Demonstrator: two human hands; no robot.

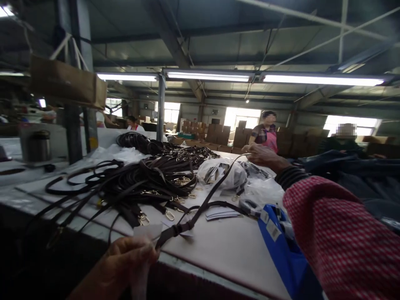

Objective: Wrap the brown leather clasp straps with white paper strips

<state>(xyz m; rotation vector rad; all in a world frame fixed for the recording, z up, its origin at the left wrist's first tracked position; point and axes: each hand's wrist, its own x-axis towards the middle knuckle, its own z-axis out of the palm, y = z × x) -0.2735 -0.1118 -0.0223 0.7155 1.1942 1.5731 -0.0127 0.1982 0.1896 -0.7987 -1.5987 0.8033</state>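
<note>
A dark brown strap (215, 187) with a buckle-like slider stretches between my two hands over the table's front edge. Its near end is pinched in my left hand (128, 254), along with a pale, translucent strip that hangs below the fingers. My right hand (262, 156), arm reaching far out, has its fingers closed on the strap's other end. Left of the strap lies a large heap of dark straps (150, 171) with gold-coloured metal clasps (169, 214). Some of these straps hang over the table edge. White cards (223, 212) lie beneath the stretched strap.
A clear plastic bag (215, 173) of small pieces sits behind the strap. At right are a blue box (275, 241) and dark fabric (359, 175). A metal post (73, 125) and a steel flask (39, 146) stand left. Co-workers (265, 133) are beyond the table (228, 250).
</note>
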